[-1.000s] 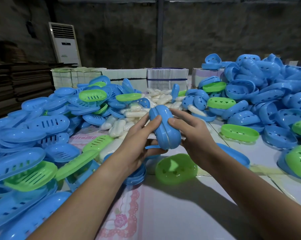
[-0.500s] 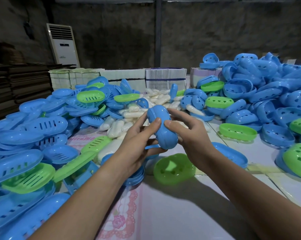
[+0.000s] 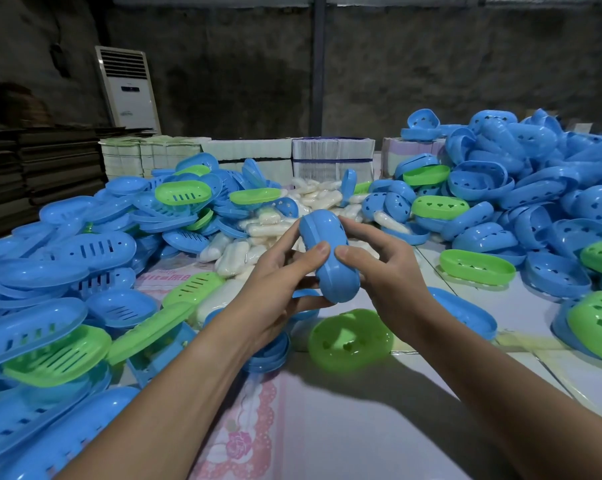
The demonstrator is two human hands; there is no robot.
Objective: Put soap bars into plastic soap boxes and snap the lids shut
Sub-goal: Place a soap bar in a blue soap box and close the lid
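Tilted further since a second ago, one closed blue soap box sits gripped between two hands above the table: left hand curled under it, right hand pinching its side. One green tray lies just below; white soap bars are heaped behind, too many to count.

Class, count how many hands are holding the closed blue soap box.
2. The left hand grips the closed blue soap box from its left and underneath; the right hand grips its right side. No others visible.
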